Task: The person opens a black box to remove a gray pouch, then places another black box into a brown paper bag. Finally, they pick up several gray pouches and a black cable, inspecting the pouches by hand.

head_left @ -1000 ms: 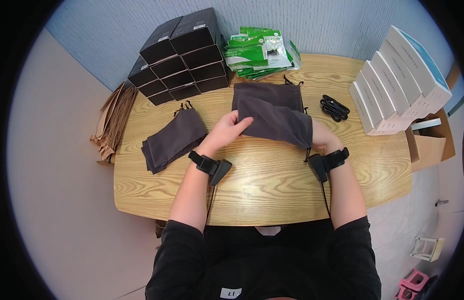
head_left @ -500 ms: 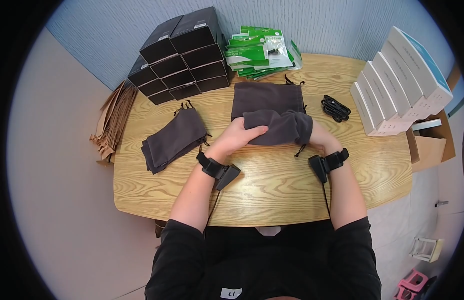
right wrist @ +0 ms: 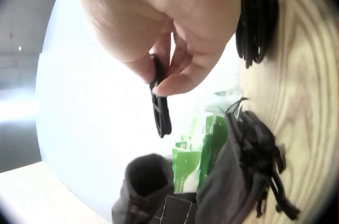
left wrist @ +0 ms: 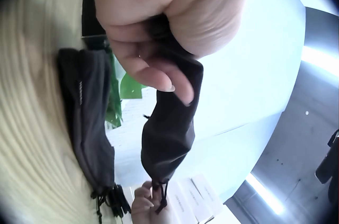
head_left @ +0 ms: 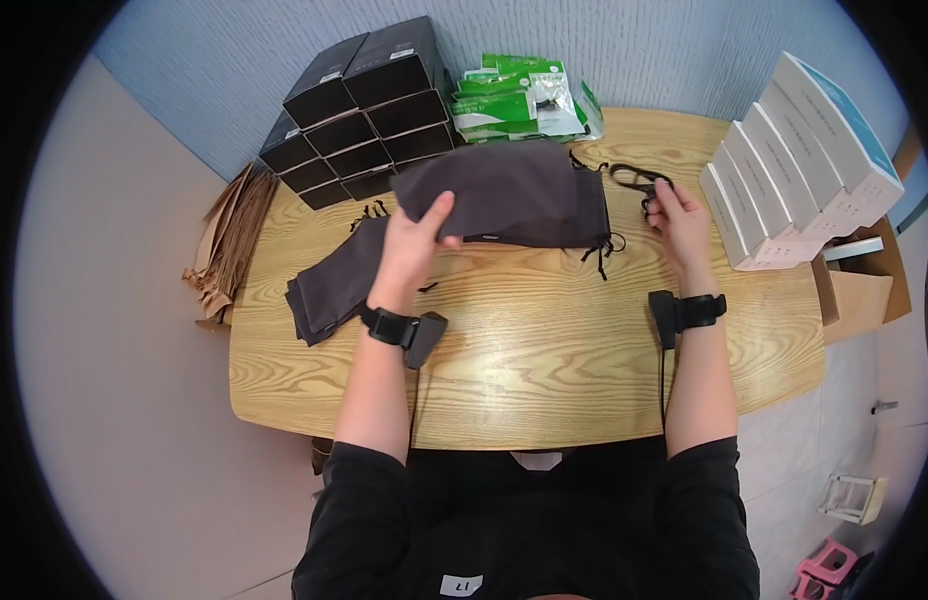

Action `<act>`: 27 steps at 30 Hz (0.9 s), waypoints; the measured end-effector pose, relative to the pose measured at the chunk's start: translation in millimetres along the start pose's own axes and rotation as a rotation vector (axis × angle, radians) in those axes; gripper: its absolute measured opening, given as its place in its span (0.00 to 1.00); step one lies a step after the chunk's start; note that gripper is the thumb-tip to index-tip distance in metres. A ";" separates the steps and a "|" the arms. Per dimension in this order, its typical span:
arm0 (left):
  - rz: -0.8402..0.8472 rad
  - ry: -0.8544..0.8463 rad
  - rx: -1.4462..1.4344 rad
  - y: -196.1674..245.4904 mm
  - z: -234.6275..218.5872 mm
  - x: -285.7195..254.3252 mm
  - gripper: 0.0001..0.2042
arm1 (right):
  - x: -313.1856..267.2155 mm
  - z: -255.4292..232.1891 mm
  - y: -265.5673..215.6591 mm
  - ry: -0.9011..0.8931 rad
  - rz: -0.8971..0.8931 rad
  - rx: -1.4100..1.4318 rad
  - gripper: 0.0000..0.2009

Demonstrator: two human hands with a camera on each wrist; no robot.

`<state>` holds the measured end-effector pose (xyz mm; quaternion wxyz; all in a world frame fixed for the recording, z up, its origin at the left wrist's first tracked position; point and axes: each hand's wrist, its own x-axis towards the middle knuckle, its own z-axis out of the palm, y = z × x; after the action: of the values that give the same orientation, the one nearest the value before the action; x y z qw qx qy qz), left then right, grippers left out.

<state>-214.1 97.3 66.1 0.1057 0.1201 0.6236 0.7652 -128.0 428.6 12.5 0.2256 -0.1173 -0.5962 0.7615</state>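
Note:
In the head view my left hand [head_left: 412,240] grips one end of a dark grey drawstring pouch [head_left: 494,185], raised over the table. Another grey pouch [head_left: 592,215] lies beneath it, its black cords toward the right. The held pouch's mouth gapes as a dark round opening [right wrist: 148,179] in the right wrist view. My right hand [head_left: 681,225], off to the right, pinches a coiled black cable [right wrist: 161,113] between thumb and fingers. A second black cable coil [right wrist: 257,23] rests on the wood beside that hand. Several grey pouches [head_left: 334,285] are piled left of my left hand.
Black boxes [head_left: 369,120] are stacked at the back left, next to green-and-white packets [head_left: 524,100]. White boxes [head_left: 784,170] stand in a row along the right side. Brown paper bags [head_left: 229,230] hang by the left edge; a cardboard box [head_left: 864,285] sits beyond the right edge.
My right hand has left the pouch and moved right, where it has picked up a cable coil. The left hand has shifted left and away from me, and the crumpled pouch is now stretched out.

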 end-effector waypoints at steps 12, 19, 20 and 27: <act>-0.103 0.349 0.014 40.0 -161.9 -54.6 0.13 | 0.3 -39.0 -11.6 0.586 -0.190 -0.809 0.13; -0.193 0.553 1.212 23.7 -217.6 -66.1 0.33 | -2.7 -36.2 -12.8 0.590 -0.146 -1.098 0.15; -0.205 0.519 1.334 23.3 -211.1 -66.6 0.32 | -2.8 -35.8 -13.4 0.578 -0.149 -1.123 0.15; 0.216 0.277 0.839 20.4 -99.6 -29.4 0.24 | -11.5 7.2 -15.6 0.279 -0.440 -0.755 0.07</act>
<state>-217.8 -8.5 65.3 -0.1170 0.1134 0.8718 0.4619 -118.1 419.9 28.3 0.4018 -0.1634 -0.8066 0.4016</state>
